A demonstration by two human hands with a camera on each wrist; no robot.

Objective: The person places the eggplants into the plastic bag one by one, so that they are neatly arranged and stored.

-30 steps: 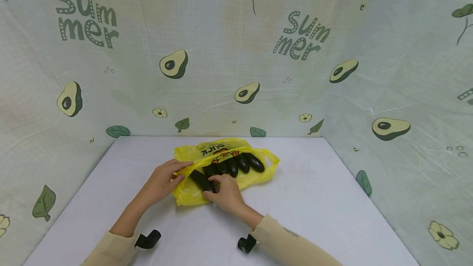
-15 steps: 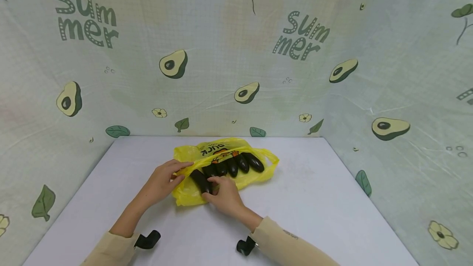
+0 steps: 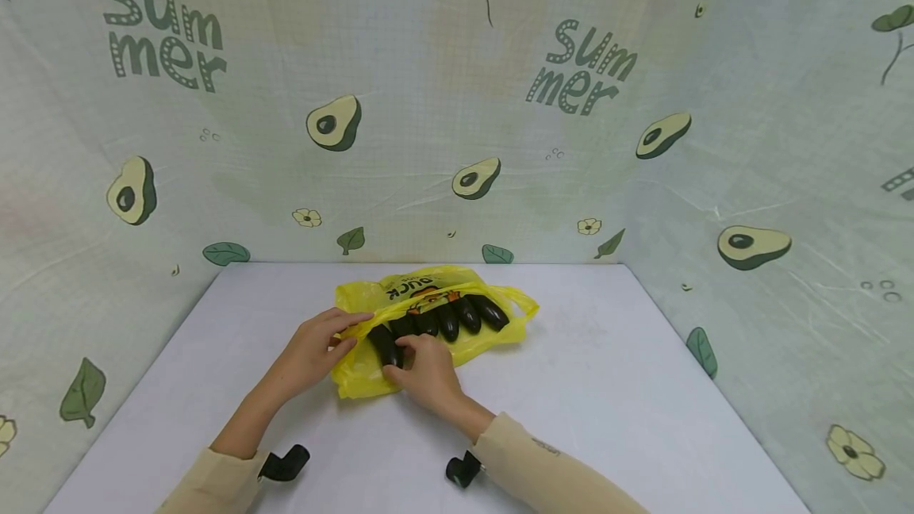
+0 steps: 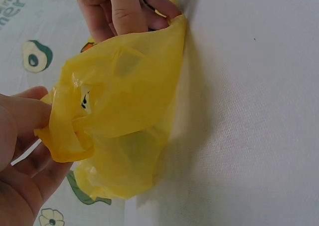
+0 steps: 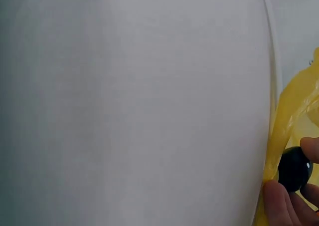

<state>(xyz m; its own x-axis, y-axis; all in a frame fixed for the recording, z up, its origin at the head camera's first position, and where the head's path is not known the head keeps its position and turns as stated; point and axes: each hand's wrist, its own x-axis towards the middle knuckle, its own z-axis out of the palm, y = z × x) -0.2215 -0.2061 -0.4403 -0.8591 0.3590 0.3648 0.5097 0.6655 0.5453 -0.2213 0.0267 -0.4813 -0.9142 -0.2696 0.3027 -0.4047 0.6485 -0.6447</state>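
A yellow plastic bag lies on its side with its mouth spread toward me. Inside it several glossy, dark eggplants sit side by side in a slanting row. My left hand holds the bag's upper edge at the left, thumb below and fingers above; the left wrist view shows the film bunched between them. With thumb and fingers, my right hand grips the leftmost eggplant, which lies within the bag mouth. In the right wrist view only that eggplant's rounded dark end shows between the fingers.
The bag rests on a white table toward its far side. Cloth printed with avocados and leaves rises behind the table and on both sides. Black wrist mounts stick out from both sleeves.
My right hand has shifted slightly left, turning the leftmost eggplant more in line with the others. The left hand stays in place on the bag edge.
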